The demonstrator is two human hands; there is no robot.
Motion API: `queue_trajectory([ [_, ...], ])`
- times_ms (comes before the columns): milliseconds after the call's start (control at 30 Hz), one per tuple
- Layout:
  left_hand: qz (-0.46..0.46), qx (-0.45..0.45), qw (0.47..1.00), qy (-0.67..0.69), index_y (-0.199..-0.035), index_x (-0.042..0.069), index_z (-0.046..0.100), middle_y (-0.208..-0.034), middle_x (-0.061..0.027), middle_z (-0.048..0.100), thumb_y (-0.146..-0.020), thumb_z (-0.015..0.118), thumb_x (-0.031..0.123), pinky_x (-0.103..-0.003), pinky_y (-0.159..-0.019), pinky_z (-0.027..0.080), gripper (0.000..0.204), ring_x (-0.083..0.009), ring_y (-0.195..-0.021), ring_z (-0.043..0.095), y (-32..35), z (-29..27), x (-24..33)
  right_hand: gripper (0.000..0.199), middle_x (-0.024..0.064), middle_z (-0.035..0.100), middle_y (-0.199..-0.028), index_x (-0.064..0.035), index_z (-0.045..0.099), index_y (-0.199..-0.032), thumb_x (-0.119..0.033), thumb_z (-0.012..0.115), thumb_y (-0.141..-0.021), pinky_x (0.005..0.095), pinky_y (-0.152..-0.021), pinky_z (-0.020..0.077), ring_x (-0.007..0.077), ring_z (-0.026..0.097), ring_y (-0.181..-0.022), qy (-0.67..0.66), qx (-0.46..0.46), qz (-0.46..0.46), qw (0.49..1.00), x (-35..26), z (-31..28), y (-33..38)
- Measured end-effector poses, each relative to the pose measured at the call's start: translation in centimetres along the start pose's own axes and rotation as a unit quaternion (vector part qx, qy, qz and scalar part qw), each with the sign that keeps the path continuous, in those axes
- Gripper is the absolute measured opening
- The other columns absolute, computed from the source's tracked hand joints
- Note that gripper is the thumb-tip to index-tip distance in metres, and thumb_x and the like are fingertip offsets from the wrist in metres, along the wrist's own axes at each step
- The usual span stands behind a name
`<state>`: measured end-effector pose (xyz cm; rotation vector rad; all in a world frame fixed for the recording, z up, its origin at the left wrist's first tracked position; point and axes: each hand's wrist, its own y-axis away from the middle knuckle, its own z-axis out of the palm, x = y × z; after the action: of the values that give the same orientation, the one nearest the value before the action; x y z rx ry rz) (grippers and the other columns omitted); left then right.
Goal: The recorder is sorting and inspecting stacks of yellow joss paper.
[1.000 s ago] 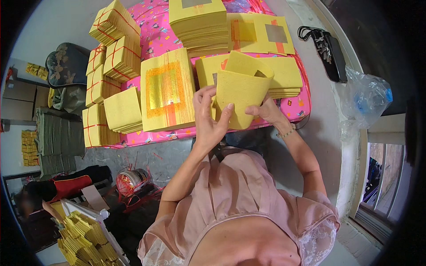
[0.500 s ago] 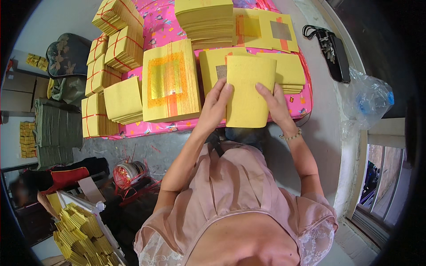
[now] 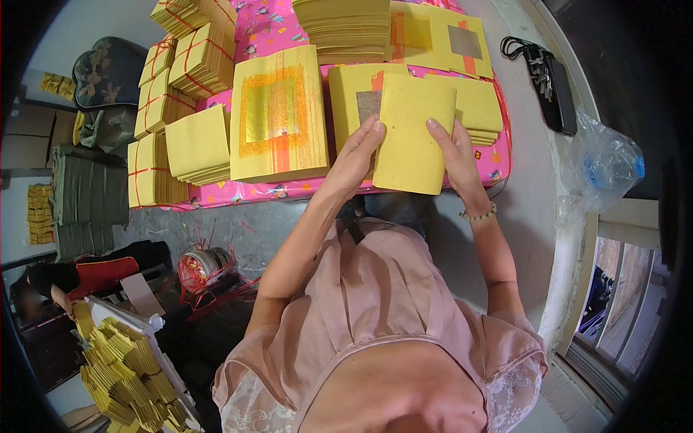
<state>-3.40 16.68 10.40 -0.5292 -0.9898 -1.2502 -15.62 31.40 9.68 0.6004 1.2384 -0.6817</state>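
Note:
Both hands hold a folded yellow paper sheet (image 3: 413, 133) flat over the near edge of the pink patterned table (image 3: 289, 189). My left hand (image 3: 357, 151) grips its left edge and my right hand (image 3: 451, 148) grips its right edge. Under the sheet lies a stack of yellow sheets with a silver square (image 3: 357, 97). To the left sits a thick stack with a gold and orange square (image 3: 278, 115). A second stack of plain yellow sheets (image 3: 480, 108) lies just right of the held one.
Bundles of yellow paper tied with red string (image 3: 173, 101) fill the table's left side; a tall stack (image 3: 346, 29) stands at the back. A black pouch (image 3: 552, 86) and a clear plastic bag (image 3: 603, 162) lie right. A spool of red string (image 3: 206, 265) and loose yellow paper (image 3: 126, 368) sit below left.
The sheet was bent and raised between both hands; now it is flattened and held squarely lower toward the table's front edge, with each hand on one side.

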Motion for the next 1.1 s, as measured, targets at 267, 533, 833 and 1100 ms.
queue_trajectory([
  [267,0.095,0.000,0.989,-0.112,-0.136,-0.005,0.039,-0.126,-0.0126,0.056,-0.098,0.057,0.014,-0.030,-0.098,0.043,0.046,-0.0173,-0.115,0.052,0.4,1.7,0.4,0.041,0.0090,0.063,-0.117,0.0027,0.046,-0.131,-0.012,0.062,-0.096,0.0274,-0.087,0.0510,0.0114,0.061,-0.103,0.040,0.001,-0.044,0.998,-0.2,0.4,0.9],
  [533,0.211,0.049,0.935,-0.280,-0.134,-0.003,0.041,-0.114,-0.0183,0.061,-0.097,0.054,0.011,-0.033,-0.088,0.047,0.041,-0.0214,-0.103,0.059,1.9,2.3,-1.0,0.050,0.0093,0.059,-0.120,0.0005,0.041,-0.134,-0.007,0.066,-0.091,0.0287,-0.089,0.0502,0.0136,0.059,-0.107,0.086,-0.003,-0.093,0.992,-1.5,0.7,2.7],
  [833,0.243,0.033,0.945,-0.215,-0.133,-0.004,0.041,-0.112,-0.0140,0.061,-0.098,0.052,0.006,-0.031,-0.089,0.046,0.038,-0.0173,-0.102,0.056,2.6,2.5,-2.3,0.056,0.0094,0.058,-0.119,0.0001,0.040,-0.134,-0.008,0.071,-0.088,0.0297,-0.090,0.0498,0.0150,0.058,-0.108,0.118,-0.007,-0.157,0.981,-0.8,0.2,3.8],
  [1100,0.211,0.041,0.966,-0.145,-0.130,-0.002,0.043,-0.111,-0.0110,0.060,-0.100,0.052,0.007,-0.028,-0.087,0.046,0.033,-0.0139,-0.101,0.055,2.7,2.4,-2.4,0.042,0.0072,0.061,-0.116,0.0020,0.048,-0.130,-0.007,0.065,-0.093,0.0272,-0.088,0.0497,0.0115,0.059,-0.103,0.061,-0.009,-0.118,0.991,-1.8,0.7,3.8],
])
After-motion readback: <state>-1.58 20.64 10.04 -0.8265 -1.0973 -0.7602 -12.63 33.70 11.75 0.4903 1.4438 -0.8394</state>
